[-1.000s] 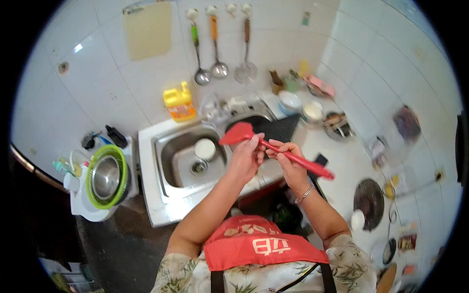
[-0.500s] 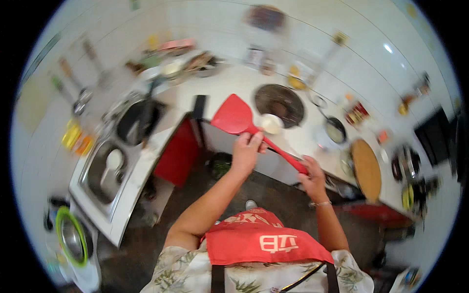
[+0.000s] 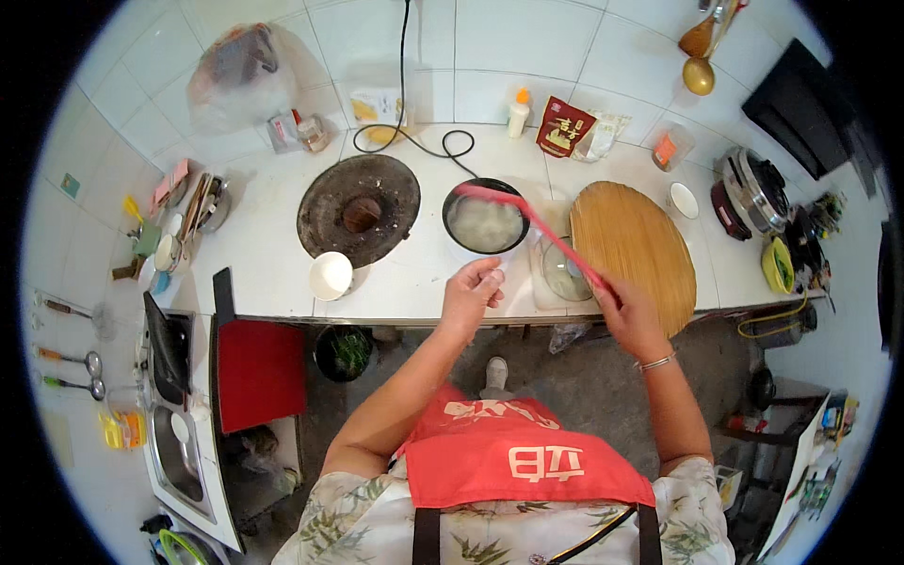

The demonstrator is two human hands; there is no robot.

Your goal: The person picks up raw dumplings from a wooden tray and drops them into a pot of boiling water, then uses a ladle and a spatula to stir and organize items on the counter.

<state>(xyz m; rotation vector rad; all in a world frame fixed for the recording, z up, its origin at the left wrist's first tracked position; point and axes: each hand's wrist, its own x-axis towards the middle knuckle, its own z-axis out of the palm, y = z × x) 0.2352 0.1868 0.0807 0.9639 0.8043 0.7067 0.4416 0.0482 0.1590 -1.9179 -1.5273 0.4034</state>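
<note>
My right hand (image 3: 629,315) is closed round the handle end of a red spatula (image 3: 556,237). Its head reaches over a small round pot (image 3: 521,247) with a black rim, and the blade shows nearly edge-on. Pale, cloudy contents (image 3: 483,224) fill the pot, too blurred to name. Just in front of the pot, my left hand (image 3: 474,297) is loosely curled with its fingers partly apart and holds nothing I can see. A glass lid (image 3: 563,281) lies right of the pot, partly beneath the spatula handle.
A round wooden board (image 3: 640,245) stands at the right, overhanging the counter edge. A dark stove plate (image 3: 325,226) and white bowl (image 3: 331,276) are to the left. A black cord (image 3: 405,85) runs down to the pot. A red cabinet door (image 3: 262,375) stands out below.
My view has turned right toward the pot. The spatula's head has swung from the left to over the pot. My left hand has let go of it; my right still grips the handle.
</note>
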